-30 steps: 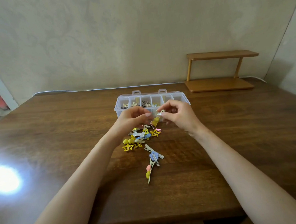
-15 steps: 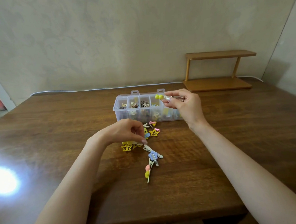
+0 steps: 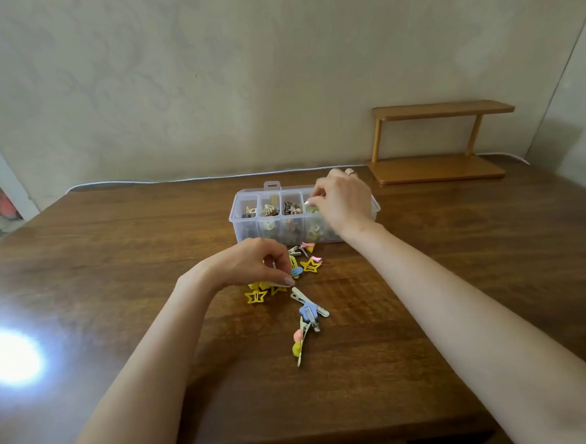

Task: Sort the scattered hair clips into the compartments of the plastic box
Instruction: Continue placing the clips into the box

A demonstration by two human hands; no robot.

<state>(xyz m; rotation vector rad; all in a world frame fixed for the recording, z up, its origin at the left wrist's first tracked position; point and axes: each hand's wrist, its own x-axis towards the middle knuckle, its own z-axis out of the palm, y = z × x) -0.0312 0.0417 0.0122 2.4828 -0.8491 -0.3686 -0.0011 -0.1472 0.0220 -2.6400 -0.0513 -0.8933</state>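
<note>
Beige wall [image 3: 207, 72] behind dark wooden table [image 3: 116, 267], small shelf [image 3: 439, 110] far right

The clear plastic box [image 3: 247, 221] stands crosswise at the far middle of the table, its three left compartments holding small brown and cream claw clips [image 3: 270, 210], its right end hidden under my right hand [image 3: 343, 201]. Just in front of it lie the loose hair clips [image 3: 296, 268]: a pink bow clip [image 3: 307, 245] and a yellow star clip [image 3: 310, 265] nearest the box, and more yellow stars [image 3: 255, 297] half under my left hand [image 3: 249, 264]. Nearer me, a blue flower clip [image 3: 308, 310] touches a long metal clip with pink and yellow beads [image 3: 298, 341].
</note>
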